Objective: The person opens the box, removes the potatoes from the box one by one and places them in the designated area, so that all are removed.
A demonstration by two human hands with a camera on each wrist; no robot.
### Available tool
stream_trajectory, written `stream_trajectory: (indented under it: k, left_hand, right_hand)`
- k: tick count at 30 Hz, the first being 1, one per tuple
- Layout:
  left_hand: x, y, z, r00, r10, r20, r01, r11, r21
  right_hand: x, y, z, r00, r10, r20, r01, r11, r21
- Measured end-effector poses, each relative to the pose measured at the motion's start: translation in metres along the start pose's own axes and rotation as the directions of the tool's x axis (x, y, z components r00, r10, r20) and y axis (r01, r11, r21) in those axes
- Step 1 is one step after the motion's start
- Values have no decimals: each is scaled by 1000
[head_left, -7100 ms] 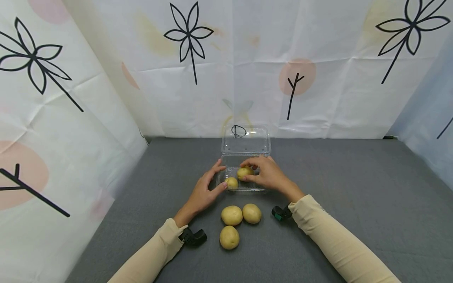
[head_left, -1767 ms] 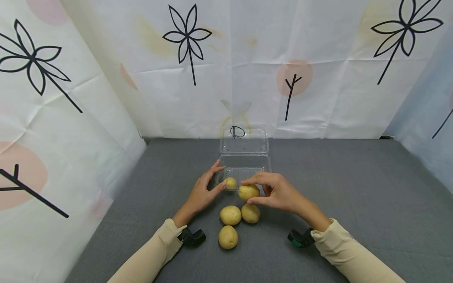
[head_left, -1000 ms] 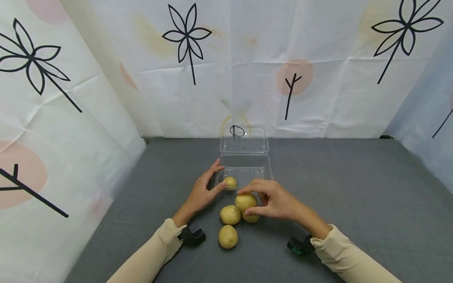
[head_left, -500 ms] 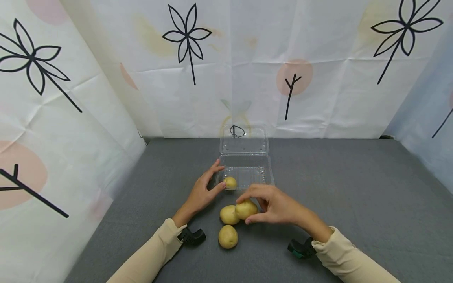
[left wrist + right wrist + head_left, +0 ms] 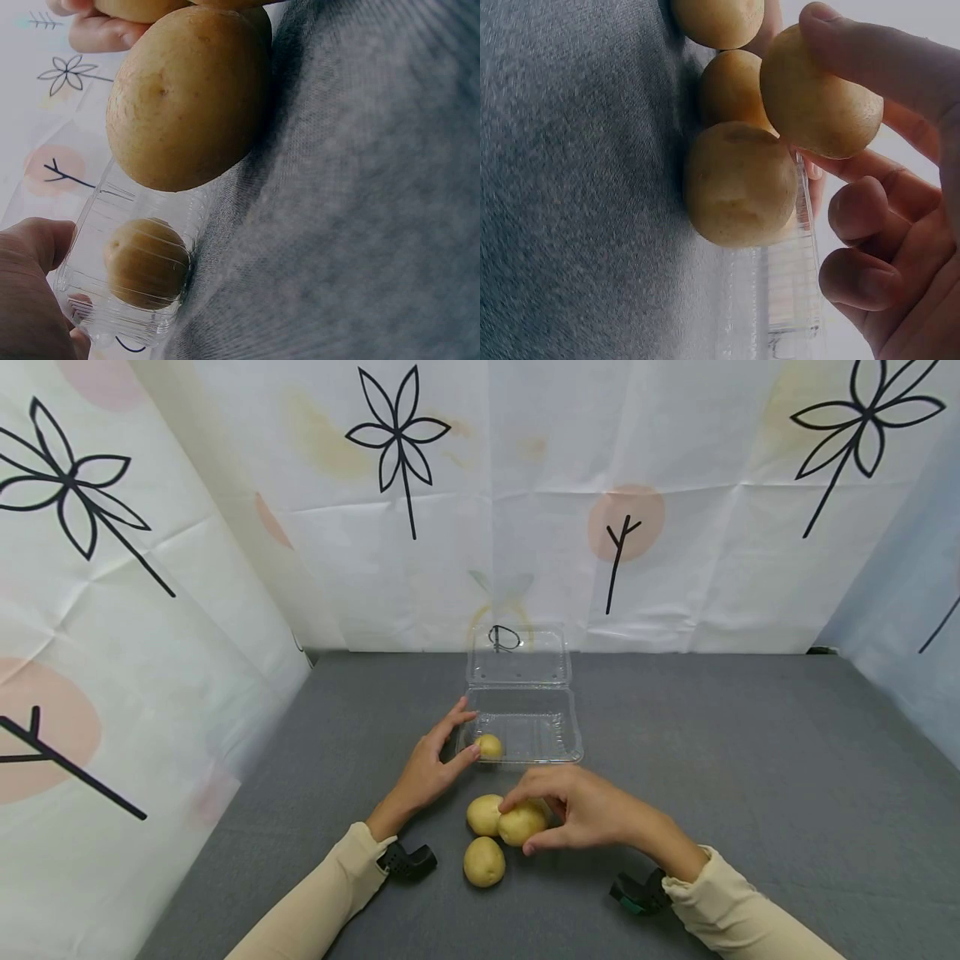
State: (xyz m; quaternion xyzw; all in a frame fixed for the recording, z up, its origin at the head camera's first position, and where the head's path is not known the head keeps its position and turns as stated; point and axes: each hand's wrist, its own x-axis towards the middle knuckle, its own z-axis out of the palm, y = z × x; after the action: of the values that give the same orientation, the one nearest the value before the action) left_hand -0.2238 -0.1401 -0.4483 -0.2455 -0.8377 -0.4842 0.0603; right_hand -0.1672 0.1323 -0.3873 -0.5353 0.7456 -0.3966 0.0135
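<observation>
My right hand [image 5: 581, 807] pinches a potato [image 5: 821, 97] between thumb and fingers, above another potato [image 5: 739, 184] lying on the cloth. From the head view that lower potato is hidden behind the held one. Two more potatoes, one to the left [image 5: 482, 814] and one nearer the front [image 5: 483, 862], lie beside them. A clear plastic clamshell box [image 5: 540, 739] stands behind the group, its lid [image 5: 519, 658] raised at the back. One potato [image 5: 490, 746] sits in its front left corner. My left hand [image 5: 431, 768] rests against the box's left side, fingers fairly straight, thumb at the front corner.
Grey cloth [image 5: 712, 760] covers the table. A white printed curtain [image 5: 525, 510] closes off the back and both sides. Black wrist cameras [image 5: 407, 862] hang beneath both wrists, near the table surface.
Earlier the right hand gripped a potato inside the box. It has brought that potato out towards the front and moved it over the loose ones. The left hand has stayed put.
</observation>
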Motion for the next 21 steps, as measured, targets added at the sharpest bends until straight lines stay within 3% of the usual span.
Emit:
stream_trajectory:
  k: [5, 16, 21]
  left_hand:
    - [0, 0, 0, 1000, -3, 1, 3, 1000, -11]
    - [0, 0, 1, 1000, -3, 8, 3, 1000, -27]
    - [-1, 12, 0, 1000, -16, 11, 16, 1000, -22]
  right_hand:
    - [0, -2, 2, 999, -9, 36, 10, 1000, -19]
    - [-1, -10, 5, 993, 59, 100, -46, 991, -126]
    - [-1, -12, 7, 989, 90, 114, -66, 977, -202]
